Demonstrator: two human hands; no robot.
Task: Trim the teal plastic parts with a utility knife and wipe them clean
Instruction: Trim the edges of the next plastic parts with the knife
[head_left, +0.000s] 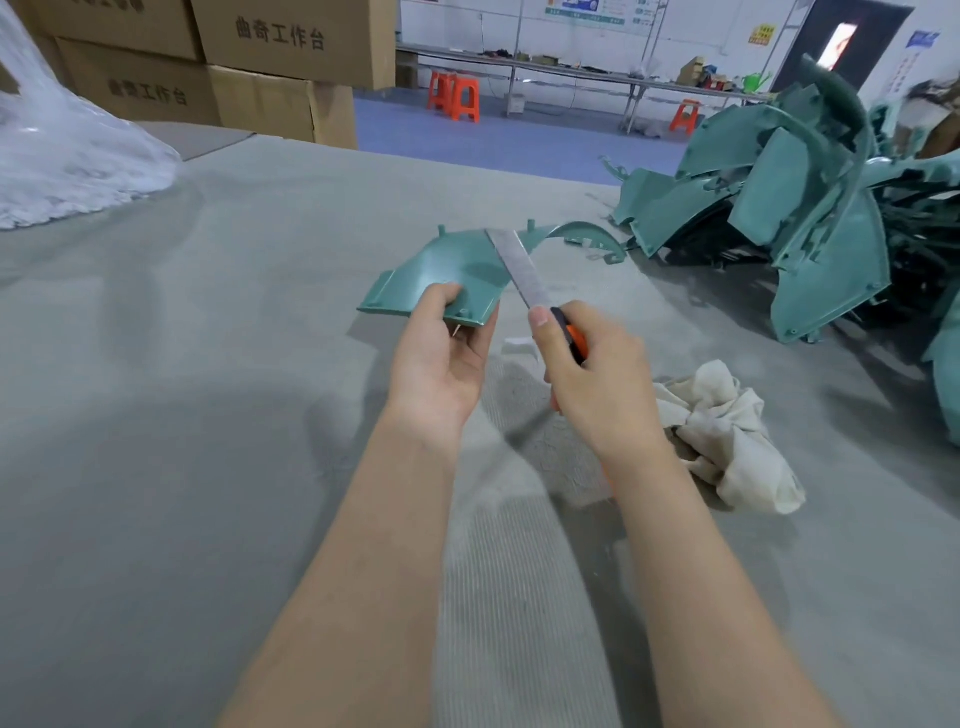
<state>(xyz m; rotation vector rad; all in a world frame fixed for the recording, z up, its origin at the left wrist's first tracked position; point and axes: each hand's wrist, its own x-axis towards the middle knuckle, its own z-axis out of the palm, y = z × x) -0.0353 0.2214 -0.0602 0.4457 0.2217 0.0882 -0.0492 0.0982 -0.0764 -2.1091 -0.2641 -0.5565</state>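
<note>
Teal plastic part (447, 265): your left hand (441, 358) grips its near edge, above the table (208, 364).
Utility knife (519, 270): your right hand (597, 374) clenches the handle, blade across the part's right edge.
Rag (727, 431): beside your right wrist; wiping looks not yet begun.
Pile (810, 208): far right, many parts seemingly left.

I am looking at a factory workshop or assembly hall. A wide worktable (208, 364) covered in grey felt-like cloth fills the lower frame. At upper left, brown cardboard cartons (291, 47) printed with Chinese characters are stacked near a heap of clear plastic wrap (67, 145). At right, a pile of moulded teal plastic parts (779, 197) sits on the table. Beyond the table's far edge I see a blue floor (493, 140), orange plastic stools (453, 96), a long metal-framed bench (571, 70) cluttered with small items, and white walls with posted notices (587, 10) and a yellow sign (762, 34) at top right.
</note>
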